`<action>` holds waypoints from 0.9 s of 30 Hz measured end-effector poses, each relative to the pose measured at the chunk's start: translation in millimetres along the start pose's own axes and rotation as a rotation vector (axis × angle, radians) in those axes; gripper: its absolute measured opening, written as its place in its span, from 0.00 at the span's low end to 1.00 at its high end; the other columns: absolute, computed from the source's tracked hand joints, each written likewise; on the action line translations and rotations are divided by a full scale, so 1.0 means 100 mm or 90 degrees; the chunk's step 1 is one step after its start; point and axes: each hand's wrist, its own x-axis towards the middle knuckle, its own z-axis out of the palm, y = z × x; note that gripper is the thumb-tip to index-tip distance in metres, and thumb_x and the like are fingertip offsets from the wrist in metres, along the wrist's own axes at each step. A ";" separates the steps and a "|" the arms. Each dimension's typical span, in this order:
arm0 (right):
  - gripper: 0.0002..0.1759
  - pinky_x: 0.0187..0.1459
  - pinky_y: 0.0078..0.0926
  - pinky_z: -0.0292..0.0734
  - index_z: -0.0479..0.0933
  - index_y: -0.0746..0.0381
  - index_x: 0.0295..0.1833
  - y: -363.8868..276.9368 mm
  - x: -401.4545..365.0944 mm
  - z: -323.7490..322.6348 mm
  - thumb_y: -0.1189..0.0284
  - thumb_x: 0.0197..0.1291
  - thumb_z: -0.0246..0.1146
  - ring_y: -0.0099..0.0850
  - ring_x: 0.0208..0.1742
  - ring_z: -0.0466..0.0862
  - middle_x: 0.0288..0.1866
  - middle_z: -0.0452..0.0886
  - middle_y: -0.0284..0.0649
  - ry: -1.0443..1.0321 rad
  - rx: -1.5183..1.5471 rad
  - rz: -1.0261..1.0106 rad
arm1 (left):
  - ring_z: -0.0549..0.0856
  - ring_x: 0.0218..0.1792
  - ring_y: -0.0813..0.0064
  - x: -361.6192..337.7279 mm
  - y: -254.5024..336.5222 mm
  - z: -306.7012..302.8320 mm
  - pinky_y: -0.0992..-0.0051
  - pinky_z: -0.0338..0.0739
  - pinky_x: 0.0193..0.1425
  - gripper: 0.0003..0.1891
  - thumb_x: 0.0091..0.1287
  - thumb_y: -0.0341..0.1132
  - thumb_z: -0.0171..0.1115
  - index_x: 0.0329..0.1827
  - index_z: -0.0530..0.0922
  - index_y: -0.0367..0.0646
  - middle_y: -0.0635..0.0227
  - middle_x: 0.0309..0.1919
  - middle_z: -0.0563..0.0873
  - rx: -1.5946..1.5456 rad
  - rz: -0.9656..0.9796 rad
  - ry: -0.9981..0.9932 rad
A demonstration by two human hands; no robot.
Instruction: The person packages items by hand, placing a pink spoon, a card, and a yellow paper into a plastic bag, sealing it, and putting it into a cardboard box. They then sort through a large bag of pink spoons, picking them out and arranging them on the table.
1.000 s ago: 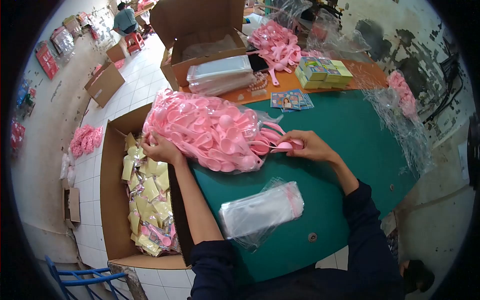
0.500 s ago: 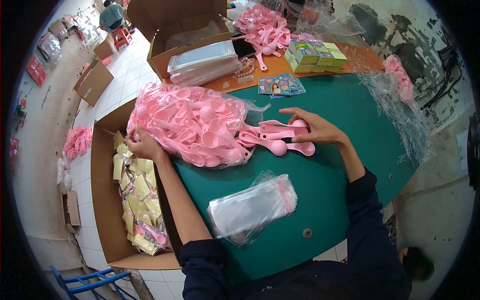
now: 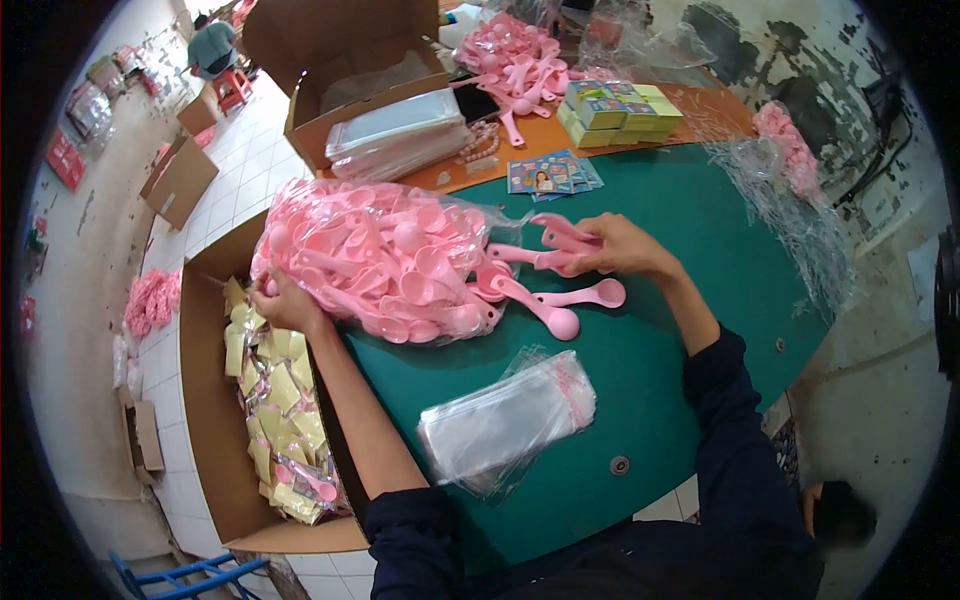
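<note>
A clear plastic bag full of pink spoons (image 3: 380,260) lies on the green table (image 3: 660,400), its mouth toward the right. My left hand (image 3: 288,300) grips the bag's lower left side. At the bag's mouth my right hand (image 3: 622,246) is closed round several pink spoons (image 3: 568,240). Loose pink spoons (image 3: 585,295) lie on the green surface just below that hand. Nearer to me is a stack of clear plastic sleeves (image 3: 505,418). Small printed cards (image 3: 552,174) lie beyond the bag.
An open carton (image 3: 270,540) of packed yellow-card packets (image 3: 285,390) stands at the left. Behind are a cardboard box (image 3: 375,85), sleeve packs (image 3: 398,135), card stacks (image 3: 620,112) and a spoon heap (image 3: 512,55). A seated person (image 3: 212,46) is far off at the upper left.
My right hand has closed round several spoons and lifted them slightly up and left. Other spoons stay loose below it. My left hand still holds the bag.
</note>
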 end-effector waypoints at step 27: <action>0.20 0.46 0.39 0.73 0.70 0.71 0.41 -0.43 -0.25 0.65 0.64 0.54 0.62 0.47 0.44 0.76 0.40 0.74 0.55 0.087 -0.414 -0.124 | 0.78 0.40 0.64 -0.01 0.05 -0.01 0.66 0.71 0.49 0.14 0.59 0.41 0.63 0.35 0.77 0.37 0.59 0.37 0.80 -0.011 -0.055 -0.039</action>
